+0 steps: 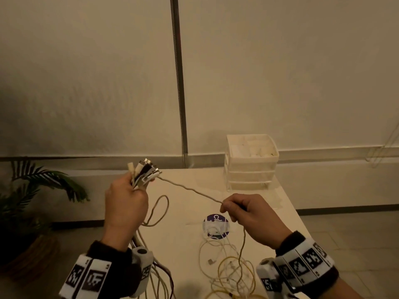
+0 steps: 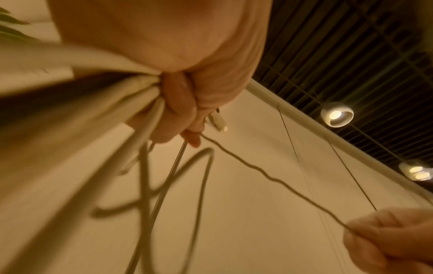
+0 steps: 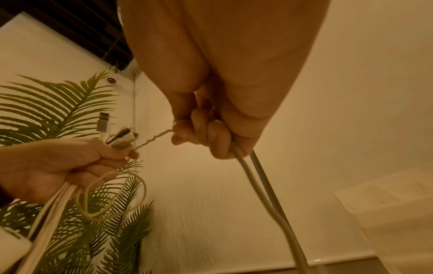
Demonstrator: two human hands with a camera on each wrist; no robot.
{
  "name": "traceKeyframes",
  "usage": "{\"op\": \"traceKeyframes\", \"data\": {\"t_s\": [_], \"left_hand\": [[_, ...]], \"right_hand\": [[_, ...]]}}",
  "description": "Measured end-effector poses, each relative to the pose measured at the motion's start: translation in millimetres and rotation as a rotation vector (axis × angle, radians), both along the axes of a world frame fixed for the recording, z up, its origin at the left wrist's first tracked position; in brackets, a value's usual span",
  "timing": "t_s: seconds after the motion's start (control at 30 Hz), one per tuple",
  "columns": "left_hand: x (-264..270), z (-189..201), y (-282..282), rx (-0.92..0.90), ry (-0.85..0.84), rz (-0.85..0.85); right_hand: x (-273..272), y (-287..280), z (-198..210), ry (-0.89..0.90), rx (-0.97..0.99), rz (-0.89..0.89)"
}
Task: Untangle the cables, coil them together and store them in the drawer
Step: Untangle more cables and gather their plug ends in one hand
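Note:
My left hand is raised above the table's left edge and grips a bundle of cables, their plug ends sticking up out of the fist. One thin wavy cable runs taut from that bundle to my right hand, which pinches it between thumb and fingers. Below the right hand the same cable drops to a loose tangle of white and yellow cables on the table. The right wrist view shows the pinched cable and the left hand. A white drawer unit stands at the table's back.
The pale table carries a round purple sticker at its middle. A potted palm stands on the floor to the left. More cables hang from the left fist near the front edge. A wall rises behind the table.

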State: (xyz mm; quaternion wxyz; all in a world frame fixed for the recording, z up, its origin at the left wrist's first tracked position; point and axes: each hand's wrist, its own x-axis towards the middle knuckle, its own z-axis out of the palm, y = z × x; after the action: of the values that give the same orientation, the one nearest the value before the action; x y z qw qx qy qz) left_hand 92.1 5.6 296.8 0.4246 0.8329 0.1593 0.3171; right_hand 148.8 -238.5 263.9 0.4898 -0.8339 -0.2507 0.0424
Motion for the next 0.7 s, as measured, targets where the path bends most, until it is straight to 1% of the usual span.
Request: {"op": "traceKeyframes", "data": {"t_s": [0.07, 0.1, 0.17, 0.23, 0.27, 0.33, 0.4, 0.5, 0.57, 0.63, 0.7], "left_hand": [[-4.1, 3.6, -5.4, 0.077, -0.008, -0.011], [-6.7, 5.5, -11.9, 0.105, -0.016, -0.057], [-10.6, 5.8, -31.2, 0.151, -0.012, -0.249], [-12.3, 0.2, -52.3, 0.193, 0.037, -0.464], [-10.8, -5.1, -59.2, 0.231, 0.063, -0.528], [-5.7, -14.5, -65.8, 0.255, 0.075, -0.562], [-3.4, -20.6, -66.0, 0.226, 0.033, -0.537], [-3.3, -17.8, -62.0, 0.161, -0.018, -0.458], [1.7, -16.6, -44.9, 0.031, -0.052, -0.302], [10.0, -17.6, -15.9, -0.096, -0.112, -0.153], [11.3, -15.3, 9.1, -0.12, -0.145, -0.054]], "right_hand": [[-0.5, 3.7, -0.6, -0.016, -0.004, -0.012], [-0.2, 4.7, -0.5, -0.024, -0.004, -0.02], [-0.2, 6.4, 2.0, -0.034, 0.006, -0.034], [-2.4, 9.0, 6.0, -0.064, 0.017, -0.026], [-4.1, 10.0, 8.4, -0.081, 0.027, -0.009], [-6.7, 10.7, 12.6, -0.101, 0.048, 0.028], [-8.5, 10.6, 16.1, -0.099, 0.069, 0.05], [-9.2, 9.7, 17.0, -0.092, 0.07, 0.052], [-7.2, 4.0, 10.4, -0.067, 0.063, 0.018], [-6.0, -6.7, -2.1, -0.034, 0.062, -0.017], [-5.6, -14.9, -14.2, -0.011, 0.061, -0.027]]}}
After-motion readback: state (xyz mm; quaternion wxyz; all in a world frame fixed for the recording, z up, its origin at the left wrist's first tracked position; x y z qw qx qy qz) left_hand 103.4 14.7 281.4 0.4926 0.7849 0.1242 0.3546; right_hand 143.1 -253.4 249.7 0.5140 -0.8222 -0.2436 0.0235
